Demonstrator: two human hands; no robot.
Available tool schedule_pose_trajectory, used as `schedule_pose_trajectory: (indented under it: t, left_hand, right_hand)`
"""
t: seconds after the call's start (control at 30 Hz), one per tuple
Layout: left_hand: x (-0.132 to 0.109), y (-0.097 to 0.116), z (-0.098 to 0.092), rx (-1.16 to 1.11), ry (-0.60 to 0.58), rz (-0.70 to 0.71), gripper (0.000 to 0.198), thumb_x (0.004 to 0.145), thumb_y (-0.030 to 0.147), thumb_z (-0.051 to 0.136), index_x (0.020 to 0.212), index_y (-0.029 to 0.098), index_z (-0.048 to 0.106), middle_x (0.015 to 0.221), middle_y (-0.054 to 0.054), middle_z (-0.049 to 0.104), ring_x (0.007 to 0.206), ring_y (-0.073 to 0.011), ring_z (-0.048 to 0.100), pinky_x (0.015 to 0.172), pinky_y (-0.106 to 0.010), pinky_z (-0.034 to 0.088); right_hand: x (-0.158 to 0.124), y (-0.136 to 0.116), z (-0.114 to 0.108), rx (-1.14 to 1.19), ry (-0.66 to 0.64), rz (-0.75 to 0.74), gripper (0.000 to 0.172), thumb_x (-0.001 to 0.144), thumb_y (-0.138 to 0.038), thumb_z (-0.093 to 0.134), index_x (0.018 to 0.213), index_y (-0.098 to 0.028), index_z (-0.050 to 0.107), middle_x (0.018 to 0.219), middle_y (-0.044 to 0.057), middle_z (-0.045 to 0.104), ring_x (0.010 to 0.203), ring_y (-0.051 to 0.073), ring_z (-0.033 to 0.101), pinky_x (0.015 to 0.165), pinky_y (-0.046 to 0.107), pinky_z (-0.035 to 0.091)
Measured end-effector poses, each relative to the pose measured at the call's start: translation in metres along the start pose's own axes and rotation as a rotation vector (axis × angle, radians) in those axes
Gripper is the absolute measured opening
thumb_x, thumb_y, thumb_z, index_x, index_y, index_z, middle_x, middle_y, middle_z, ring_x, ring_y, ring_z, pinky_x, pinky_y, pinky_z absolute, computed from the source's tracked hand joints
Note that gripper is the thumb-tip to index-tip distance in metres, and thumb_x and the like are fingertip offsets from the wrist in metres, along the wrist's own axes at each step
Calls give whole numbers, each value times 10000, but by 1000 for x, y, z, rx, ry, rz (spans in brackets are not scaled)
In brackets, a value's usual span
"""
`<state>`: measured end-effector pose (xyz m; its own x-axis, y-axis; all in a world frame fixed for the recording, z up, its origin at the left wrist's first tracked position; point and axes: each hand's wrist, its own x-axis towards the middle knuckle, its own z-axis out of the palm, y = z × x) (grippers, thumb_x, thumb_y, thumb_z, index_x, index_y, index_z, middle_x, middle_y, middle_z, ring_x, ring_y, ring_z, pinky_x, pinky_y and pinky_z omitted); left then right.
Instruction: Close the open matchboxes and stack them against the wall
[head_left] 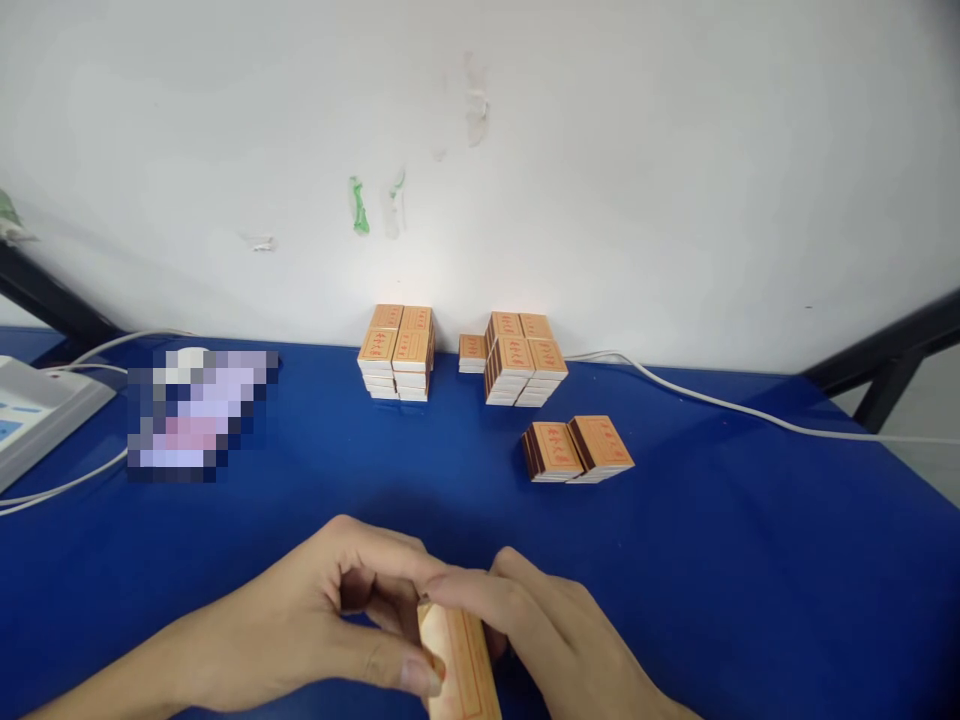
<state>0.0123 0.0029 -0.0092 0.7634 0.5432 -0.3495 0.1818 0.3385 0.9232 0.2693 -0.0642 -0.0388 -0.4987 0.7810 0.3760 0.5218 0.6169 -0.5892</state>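
Both of my hands meet low in the middle of the view around one orange matchbox [463, 665]. My left hand [330, 620] pinches its near end between thumb and forefinger. My right hand [559, 640] lies curled against its right side, fingers closed on it. The box is turned on edge, with its printed face partly showing. Further back on the blue table [750, 560] stand stacks of the same matchboxes: a left stack [397, 352], a right stack [523, 358] with a single low box [472, 352] beside it, and a low pair [577, 448] nearer to me.
A white cable [720, 402] runs along the back right of the table. At the left edge sits a white device [30, 412] with cables, and beside it a blurred-out patch [199, 412]. A white wall rises right behind the stacks.
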Motion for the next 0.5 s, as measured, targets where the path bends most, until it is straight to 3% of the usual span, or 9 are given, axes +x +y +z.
schedule_pose_trajectory:
  t: [0.1, 0.2, 0.3, 0.37, 0.5]
  left_hand:
    - [0, -1, -3, -7, 14, 22, 318, 933, 287, 928, 1245, 333, 896, 1044, 5, 808, 976, -165, 795, 903, -270, 639]
    - [-2, -10, -5, -81, 33, 45, 632, 918, 225, 937, 1495, 406, 754, 1078, 27, 846, 992, -156, 817, 935, -283, 636]
    - [-4, -16, -4, -114, 66, -8, 846, 851, 202, 990, 1594, 422, 650, 1050, 56, 822, 993, -157, 826, 913, -276, 627]
    - [-6, -17, -2, -116, 66, -50, 888, 838, 220, 1007, 1614, 421, 623, 1032, 66, 803, 1005, -160, 823, 916, -276, 617]
    - [-7, -15, 0, -105, 32, -41, 849, 903, 238, 959, 1639, 434, 583, 1060, 66, 811, 1018, -151, 805, 951, -297, 602]
  right_hand:
    - [4, 11, -3, 50, -105, -25, 630, 1060, -591, 755, 1582, -352, 496, 1143, 9, 766, 841, 171, 795, 744, 262, 658]
    - [9, 14, -7, 33, -165, -19, 720, 1011, -531, 836, 1605, -324, 486, 1216, 39, 714, 858, 178, 784, 703, 271, 646]
    - [10, 10, -8, 48, -190, -37, 472, 1085, -491, 740, 1480, -280, 591, 1236, 58, 696, 788, 156, 751, 661, 261, 612]
    - [8, 7, -7, 62, -133, -61, 319, 1157, -494, 614, 1379, -266, 642, 1215, 61, 709, 853, 166, 763, 750, 270, 618]
    - [3, 3, -4, 63, -11, -55, 339, 1183, -524, 543, 1303, -238, 679, 1150, 73, 726, 993, 191, 771, 866, 280, 600]
